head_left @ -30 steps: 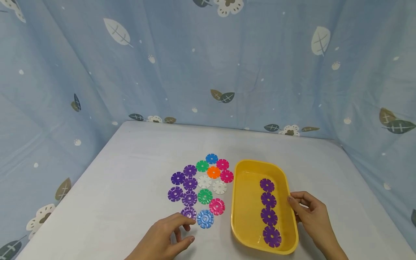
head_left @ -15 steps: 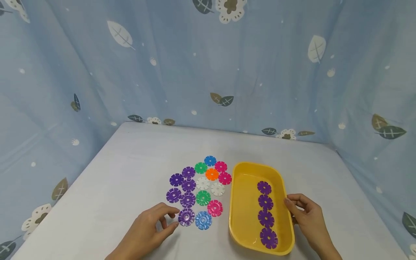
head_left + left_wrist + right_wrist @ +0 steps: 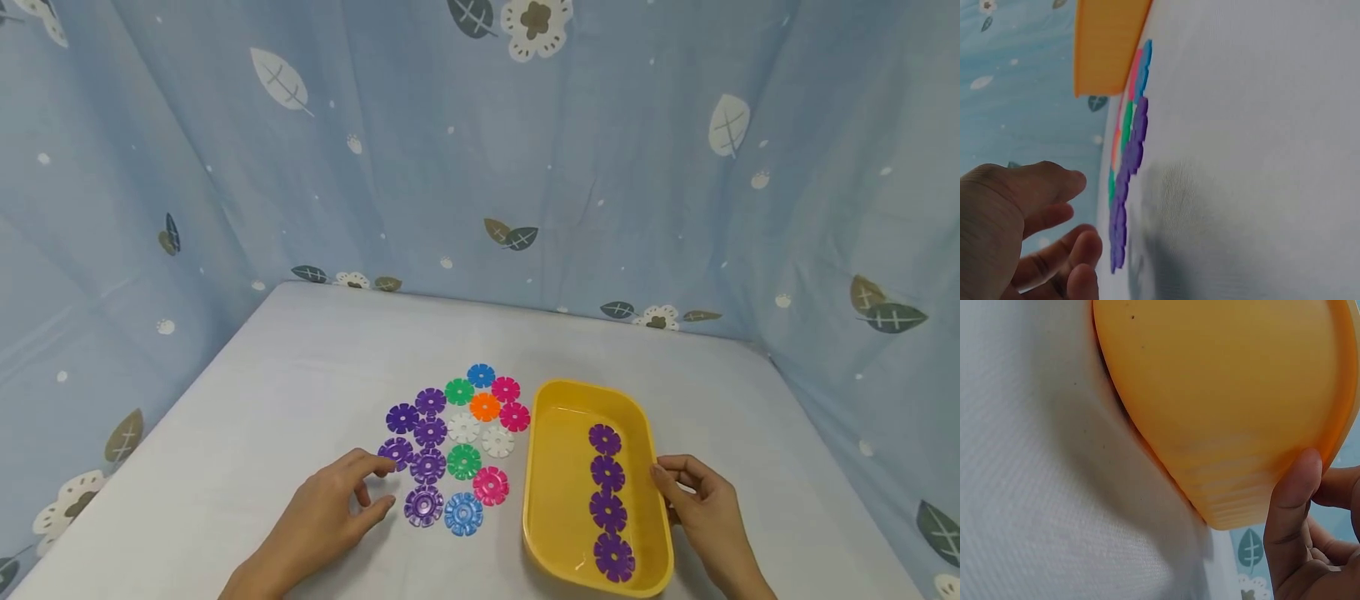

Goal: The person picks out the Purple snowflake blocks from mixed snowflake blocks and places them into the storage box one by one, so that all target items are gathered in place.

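Note:
Left of the tray, my left hand (image 3: 322,508) hovers with its thumb and fingers apart and nothing between them. Its index fingertip overlaps a purple snowflake disc (image 3: 396,452) in the head view. Purple discs (image 3: 1125,194) also show edge-on past the fingers in the left wrist view. My right hand (image 3: 701,508) holds the right rim of a yellow plastic tray (image 3: 558,492), the thumb (image 3: 1300,481) against the tray's side. Inside the tray lies a row of several purple discs (image 3: 608,510), their edges meeting.
Beside the purple discs lie green (image 3: 463,462), pink (image 3: 491,486), white (image 3: 498,442), orange (image 3: 485,407) and blue discs (image 3: 463,514), flat on the white-covered table (image 3: 247,400). A blue leaf-patterned curtain (image 3: 412,167) hangs behind and at both sides.
My left hand has drawn back leftward from the nearest purple disc, uncovering it. My right hand stays on the tray's rim. The head view has shifted slightly.

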`<state>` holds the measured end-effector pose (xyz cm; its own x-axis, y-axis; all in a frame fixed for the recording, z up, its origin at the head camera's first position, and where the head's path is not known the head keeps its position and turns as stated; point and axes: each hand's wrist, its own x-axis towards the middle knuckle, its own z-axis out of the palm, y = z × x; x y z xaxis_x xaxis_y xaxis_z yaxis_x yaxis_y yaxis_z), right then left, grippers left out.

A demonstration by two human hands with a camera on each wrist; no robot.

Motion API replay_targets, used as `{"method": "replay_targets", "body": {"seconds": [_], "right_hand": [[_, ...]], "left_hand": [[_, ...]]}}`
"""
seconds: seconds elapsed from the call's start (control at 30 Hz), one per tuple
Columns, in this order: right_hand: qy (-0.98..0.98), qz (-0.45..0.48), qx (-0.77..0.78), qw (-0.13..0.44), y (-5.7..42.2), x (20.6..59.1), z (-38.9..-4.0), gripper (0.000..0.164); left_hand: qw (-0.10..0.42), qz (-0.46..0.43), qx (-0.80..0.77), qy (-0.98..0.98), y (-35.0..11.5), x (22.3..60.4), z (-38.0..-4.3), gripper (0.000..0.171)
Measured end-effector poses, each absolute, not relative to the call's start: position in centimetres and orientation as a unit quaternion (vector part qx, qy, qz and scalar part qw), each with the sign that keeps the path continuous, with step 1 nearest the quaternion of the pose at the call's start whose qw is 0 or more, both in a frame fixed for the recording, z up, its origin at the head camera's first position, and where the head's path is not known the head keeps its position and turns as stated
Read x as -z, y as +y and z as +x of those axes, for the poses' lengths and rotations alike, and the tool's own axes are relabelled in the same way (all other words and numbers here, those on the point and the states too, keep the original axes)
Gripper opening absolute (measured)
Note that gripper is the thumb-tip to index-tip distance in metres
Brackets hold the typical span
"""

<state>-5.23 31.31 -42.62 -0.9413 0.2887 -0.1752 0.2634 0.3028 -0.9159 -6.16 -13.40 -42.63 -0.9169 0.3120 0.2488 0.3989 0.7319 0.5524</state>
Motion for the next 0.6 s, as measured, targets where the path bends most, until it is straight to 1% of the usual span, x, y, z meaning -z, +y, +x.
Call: {"method": "replay_targets", "body": {"seconds": [0.27, 0.6], "right_hand": [[-0.803, -0.170, -0.570, 0.023, 31.3, 42.6, -5.0, 0.042], [-0.813, -0.170, -0.555, 0.035, 31.1, 42.7, -5.2, 0.036]], "left_hand": [[0.084, -0.168, 0.283, -0.941, -13.7, 42.8, -8.2, 0.041], [0.071, -0.151, 0.254, -0.953, -13.7, 43.7, -9.7, 0.051]]}}
